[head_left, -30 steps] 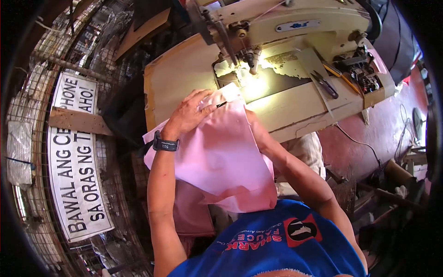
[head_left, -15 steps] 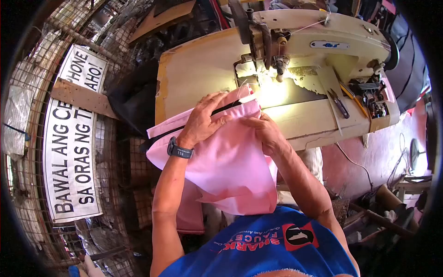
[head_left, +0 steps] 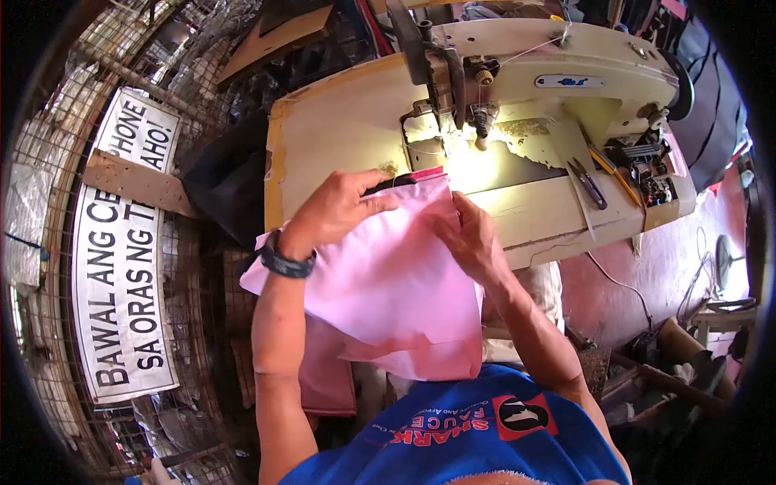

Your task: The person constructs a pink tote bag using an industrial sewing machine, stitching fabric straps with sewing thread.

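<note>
Pink fabric (head_left: 396,283) hangs from the front edge of the sewing table over my lap, its top edge near the lit needle area of the sewing machine (head_left: 566,61). A black strip (head_left: 392,184) runs along that top edge. My left hand (head_left: 339,208), with a dark watch on its wrist, is at the upper left of the fabric, thumb and fingers apart, fingertips by the black strip. My right hand (head_left: 473,238) has the fabric's right edge pinched between thumb and fingers.
Snips (head_left: 588,184) and a yellow pencil-like tool (head_left: 614,171) lie right of the machine bed, beside a box of small metal parts (head_left: 651,174). A wire mesh wall with a printed sign (head_left: 121,283) stands at the left. A dark bag-like item (head_left: 226,178) is beside the table.
My left hand has moved slightly left and its fingers have lifted and spread. The fabric's top edge has turned, showing less of the black strip. The whole view has shifted a little.
</note>
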